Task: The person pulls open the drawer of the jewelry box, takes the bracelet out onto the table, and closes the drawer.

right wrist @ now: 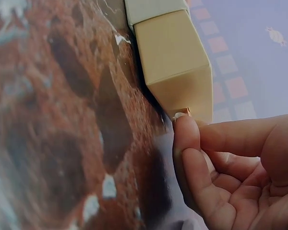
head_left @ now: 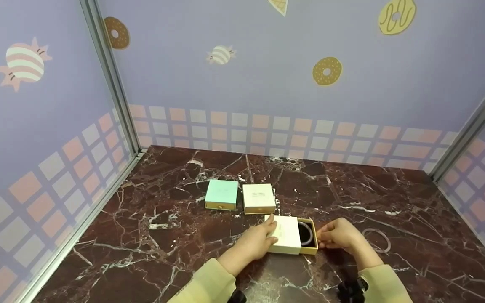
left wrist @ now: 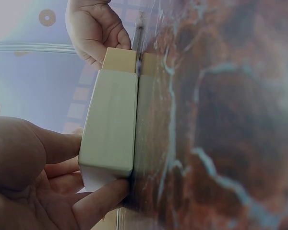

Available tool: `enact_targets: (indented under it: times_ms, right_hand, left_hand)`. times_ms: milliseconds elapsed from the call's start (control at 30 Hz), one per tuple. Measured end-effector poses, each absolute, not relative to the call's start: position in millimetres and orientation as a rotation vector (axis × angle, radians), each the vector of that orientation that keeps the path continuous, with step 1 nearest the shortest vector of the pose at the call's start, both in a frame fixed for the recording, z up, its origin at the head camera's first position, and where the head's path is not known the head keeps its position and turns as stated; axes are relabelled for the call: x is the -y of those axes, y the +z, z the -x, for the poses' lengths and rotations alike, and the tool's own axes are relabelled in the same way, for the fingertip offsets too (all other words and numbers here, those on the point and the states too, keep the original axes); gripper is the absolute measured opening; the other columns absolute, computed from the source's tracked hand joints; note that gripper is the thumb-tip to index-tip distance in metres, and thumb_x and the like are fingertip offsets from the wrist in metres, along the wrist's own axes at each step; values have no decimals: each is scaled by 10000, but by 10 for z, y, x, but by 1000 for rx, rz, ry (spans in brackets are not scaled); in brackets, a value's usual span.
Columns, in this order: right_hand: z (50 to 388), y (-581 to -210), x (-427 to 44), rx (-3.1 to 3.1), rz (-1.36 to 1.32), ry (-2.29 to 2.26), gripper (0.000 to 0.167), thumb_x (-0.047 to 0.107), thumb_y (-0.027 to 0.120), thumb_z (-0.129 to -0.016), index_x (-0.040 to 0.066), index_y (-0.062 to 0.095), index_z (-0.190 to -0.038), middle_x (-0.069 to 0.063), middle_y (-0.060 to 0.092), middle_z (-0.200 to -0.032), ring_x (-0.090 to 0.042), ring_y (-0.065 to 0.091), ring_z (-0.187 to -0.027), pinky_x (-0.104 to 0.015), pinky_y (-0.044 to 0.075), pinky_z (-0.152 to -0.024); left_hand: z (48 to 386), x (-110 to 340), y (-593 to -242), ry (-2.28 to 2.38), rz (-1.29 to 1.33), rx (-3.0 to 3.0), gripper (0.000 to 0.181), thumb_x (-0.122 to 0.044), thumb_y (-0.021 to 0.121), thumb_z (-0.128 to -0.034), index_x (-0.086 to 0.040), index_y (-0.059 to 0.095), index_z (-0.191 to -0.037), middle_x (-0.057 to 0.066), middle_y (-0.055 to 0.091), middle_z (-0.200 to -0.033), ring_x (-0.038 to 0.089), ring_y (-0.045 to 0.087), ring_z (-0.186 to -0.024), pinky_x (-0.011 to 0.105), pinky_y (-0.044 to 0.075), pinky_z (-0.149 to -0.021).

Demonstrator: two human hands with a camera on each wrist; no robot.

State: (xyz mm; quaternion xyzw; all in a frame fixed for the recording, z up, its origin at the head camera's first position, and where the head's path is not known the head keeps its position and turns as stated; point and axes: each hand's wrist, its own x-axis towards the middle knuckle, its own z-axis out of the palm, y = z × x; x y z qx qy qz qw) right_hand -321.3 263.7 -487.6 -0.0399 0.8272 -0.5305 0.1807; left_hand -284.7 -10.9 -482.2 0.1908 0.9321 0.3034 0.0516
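Note:
A white drawer-style gift box (head_left: pixel 285 236) lies on the table with its yellow drawer (head_left: pixel 310 251) partly pulled out to the right. Inside the drawer, on a dark lining, sits a pale bangle (head_left: pixel 311 235), partly hidden by the sleeve. My left hand (head_left: pixel 253 243) grips the sleeve's left end, thumb and fingers around it. At the drawer's front, my right hand (head_left: pixel 342 235) pinches the small pull tab (right wrist: pixel 186 111) between thumb and finger. Another pale bangle (head_left: pixel 389 242) lies on the table just right of my right hand.
Behind the white box stand a mint-green box (head_left: pixel 222 193) and a cream box (head_left: pixel 258 195), side by side with their tops on. The dark red marbled table (head_left: pixel 141 261) is bounded by lilac walls (head_left: pixel 259 75) at the back and both sides.

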Motion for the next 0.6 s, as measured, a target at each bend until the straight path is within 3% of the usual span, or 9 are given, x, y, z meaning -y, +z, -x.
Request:
enact_targets:
  times_ms: [600]
  right_hand:
    - [3201,-4839,-2715,-2338,64,-1507,147,-89,634,-922,-214,684,-982,-22,697,-714,-96,663,-628,-207,615,-620]
  left_hand:
    - [2854,115,-4835,900,-587,-2832,558,-220,621,-1022,-34,476,-1527,97,340,-1675,370,502,-1431,563,361,-1231]
